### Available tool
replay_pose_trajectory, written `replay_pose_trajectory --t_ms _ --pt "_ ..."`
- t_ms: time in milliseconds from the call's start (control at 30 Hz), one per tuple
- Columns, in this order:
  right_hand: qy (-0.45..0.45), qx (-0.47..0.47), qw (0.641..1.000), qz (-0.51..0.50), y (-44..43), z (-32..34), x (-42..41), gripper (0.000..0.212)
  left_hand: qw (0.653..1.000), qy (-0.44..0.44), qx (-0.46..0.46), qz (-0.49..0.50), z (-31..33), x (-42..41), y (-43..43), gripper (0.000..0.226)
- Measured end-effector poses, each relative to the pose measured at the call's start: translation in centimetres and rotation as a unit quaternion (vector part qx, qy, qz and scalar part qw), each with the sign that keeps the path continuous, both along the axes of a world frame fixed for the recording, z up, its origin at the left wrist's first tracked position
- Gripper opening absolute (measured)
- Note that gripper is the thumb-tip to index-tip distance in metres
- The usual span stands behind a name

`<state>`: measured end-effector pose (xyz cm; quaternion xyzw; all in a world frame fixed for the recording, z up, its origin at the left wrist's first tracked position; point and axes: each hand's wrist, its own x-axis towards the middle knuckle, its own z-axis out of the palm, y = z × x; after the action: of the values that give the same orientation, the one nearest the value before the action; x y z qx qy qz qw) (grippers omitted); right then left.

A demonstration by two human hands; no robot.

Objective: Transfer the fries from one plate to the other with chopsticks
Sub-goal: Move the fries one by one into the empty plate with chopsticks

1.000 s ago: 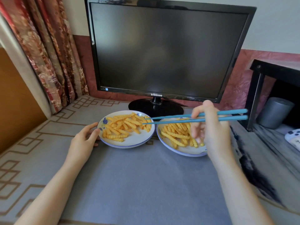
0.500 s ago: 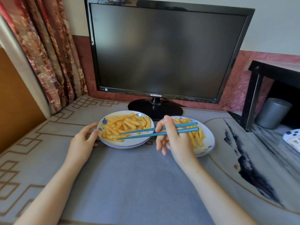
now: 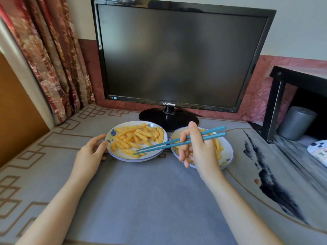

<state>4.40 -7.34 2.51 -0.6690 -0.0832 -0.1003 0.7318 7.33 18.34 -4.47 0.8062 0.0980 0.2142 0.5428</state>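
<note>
Two white plates with blue rims sit side by side in front of the monitor. The left plate [image 3: 122,155] carries a heap of crinkle-cut fries [image 3: 137,137]. My right hand [image 3: 198,149] grips a pair of teal chopsticks [image 3: 169,143] over the right plate [image 3: 228,152]; their tips reach down to the fries at the front of the left plate. The right plate's fries [image 3: 218,147] are mostly hidden behind that hand. My left hand [image 3: 90,152] rests against the left plate's left rim with relaxed fingers.
A black monitor [image 3: 177,55] on a round stand [image 3: 168,119] rises right behind the plates. A black shelf frame [image 3: 272,106] with a grey cylinder [image 3: 295,122] stands at the right, a curtain [image 3: 49,55] at the left. Grey patterned cloth [image 3: 150,200] covers the table.
My right hand has swung left from over the right plate, bringing the chopstick tips down onto the front fries of the left plate. The left hand has stayed at the rim.
</note>
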Motion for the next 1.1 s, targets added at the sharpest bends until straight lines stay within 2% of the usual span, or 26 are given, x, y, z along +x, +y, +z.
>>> replay_pose_trajectory --t_ms 200,400,700,867,1100 --pt "0.024 -0.008 1.0 0.0 0.5 -0.4 0.1 0.049 1.0 0.002 0.001 0.0 0.0 0.1 0.1 0.031" --pt "0.0 0.024 0.998 -0.059 -0.1 0.6 -0.4 0.048 1.0 0.004 -0.003 -0.004 -0.1 0.1 0.2 0.031" --pt "-0.065 0.016 0.982 -0.174 -5.3 3.9 -0.6 0.043 1.0 0.003 -0.009 -0.005 -0.3 0.3 0.3 0.031" --pt "-0.049 -0.009 0.974 -0.219 -8.2 4.3 -0.3 0.041 1.0 0.003 -0.006 -0.008 -0.4 0.4 0.4 0.031" --pt "-0.017 -0.054 0.976 -0.208 -9.5 4.1 0.0 0.041 1.0 0.006 -0.008 -0.014 -0.5 0.4 0.5 0.032"
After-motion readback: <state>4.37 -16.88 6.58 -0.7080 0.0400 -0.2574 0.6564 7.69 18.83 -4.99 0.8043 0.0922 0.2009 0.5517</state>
